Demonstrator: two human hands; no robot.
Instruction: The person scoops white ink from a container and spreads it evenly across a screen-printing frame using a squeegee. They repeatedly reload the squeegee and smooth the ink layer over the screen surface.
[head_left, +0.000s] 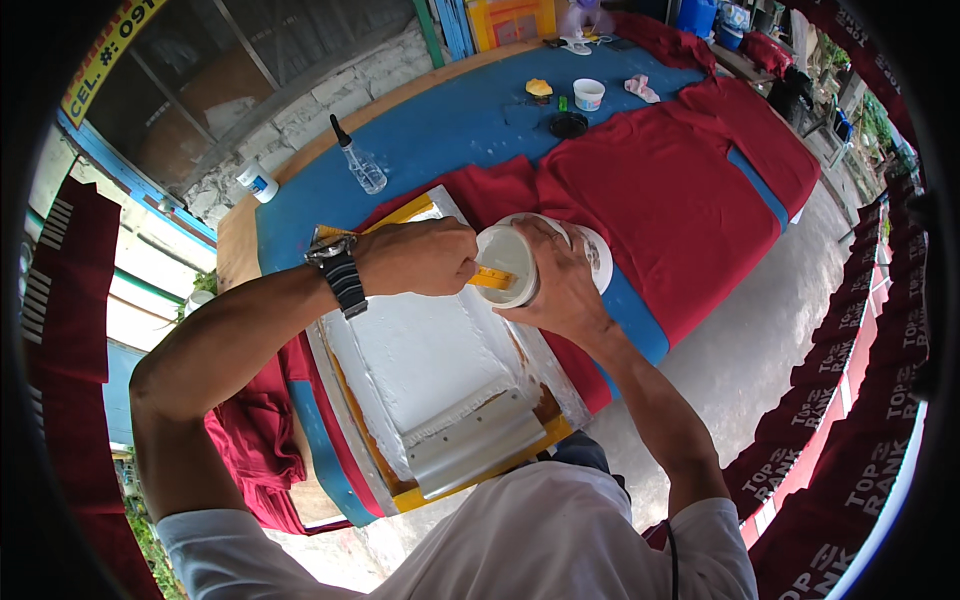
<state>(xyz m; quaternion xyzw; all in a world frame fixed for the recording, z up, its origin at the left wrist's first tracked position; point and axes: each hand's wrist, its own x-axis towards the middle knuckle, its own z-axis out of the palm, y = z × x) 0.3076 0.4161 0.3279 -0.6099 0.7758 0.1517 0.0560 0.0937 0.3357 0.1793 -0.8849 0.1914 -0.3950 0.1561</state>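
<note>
My left hand (pixel 422 258), closed with a watch on the wrist, grips a flat yellow stick (pixel 494 278) whose lower end is inside a white plastic tub (pixel 507 243). Around the tub's right side wraps my right hand (pixel 562 272), holding it tilted so its mouth faces me. Below both hands lies a screen printing frame (pixel 375 470) with yellowish edges, its mesh coated in white. A metal-bladed squeegee (pixel 480 442) rests along the frame's near end. Partly hidden behind my right hand is a round white lid or container (pixel 600 258).
Dark red shirts (pixel 650 200) are spread over the long blue table (pixel 430 120). A clear bottle with a black nozzle (pixel 364 170) stands at the far edge, near a white jar (pixel 258 184). Farther back are a small white tub (pixel 589 95), a yellow sponge (pixel 539 88) and a black dish (pixel 568 125).
</note>
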